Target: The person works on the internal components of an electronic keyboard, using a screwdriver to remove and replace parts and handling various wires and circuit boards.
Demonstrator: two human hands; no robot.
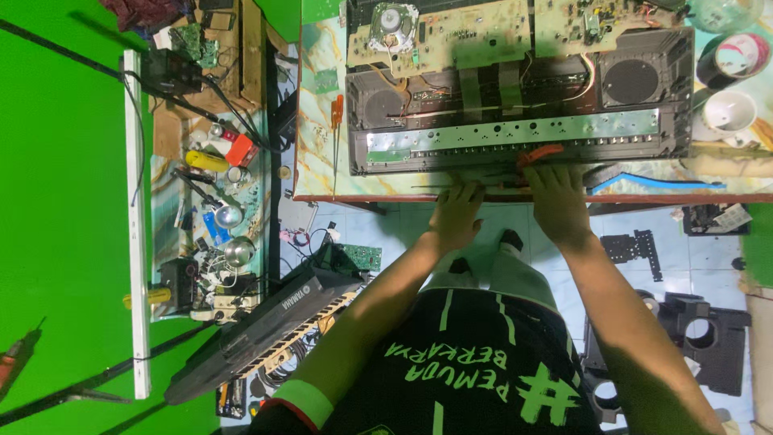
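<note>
Left hand [456, 211] lay spread on the surface [318, 121] edge, right hand [555, 197] gripped an orange-handled tool [539, 153], beside the opened keyboard case [515, 105].

Orange screwdriver [336, 113] beside keyboard; tape rolls [729, 84] at bench end; second keyboard [266, 330] on floor.

views: one, head cam only
position: above the person's torso, looking down their arms
facing: toward the surface [322, 121] edge, picture appears upside down
range: arm's length
overlap: no second view to share
</note>
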